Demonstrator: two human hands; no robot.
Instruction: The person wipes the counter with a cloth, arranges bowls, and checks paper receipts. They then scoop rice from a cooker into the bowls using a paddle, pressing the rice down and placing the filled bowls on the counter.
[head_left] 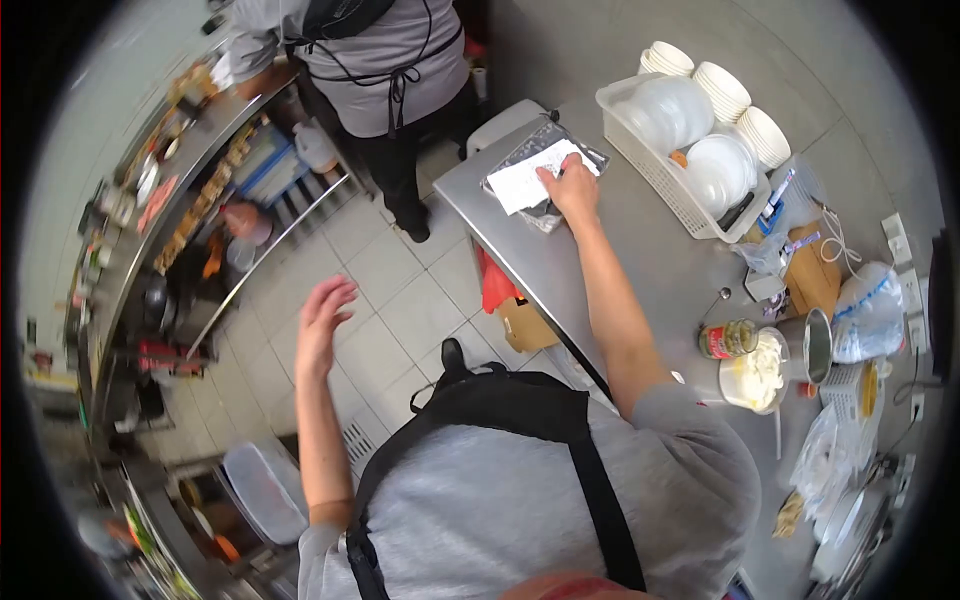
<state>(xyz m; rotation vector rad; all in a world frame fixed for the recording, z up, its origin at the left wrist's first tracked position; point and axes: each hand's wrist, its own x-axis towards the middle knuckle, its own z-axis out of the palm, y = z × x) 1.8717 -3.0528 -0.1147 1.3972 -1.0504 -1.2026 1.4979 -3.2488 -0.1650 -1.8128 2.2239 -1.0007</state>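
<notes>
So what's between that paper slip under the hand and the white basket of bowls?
Nothing: only bare steel table separates the paper slip from the basket, seen from the head camera.

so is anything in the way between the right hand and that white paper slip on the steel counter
Nothing visible: the right hand rests directly on the paper slip, which lies on a clear plastic packet on the steel counter. The left hand hangs open over the floor, apart from it.

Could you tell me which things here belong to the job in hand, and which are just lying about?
In hand: right hand, paper slip, wrapped tray under it.
Lying about: basket of bowls, jar, metal jug, plastic bag.
</notes>
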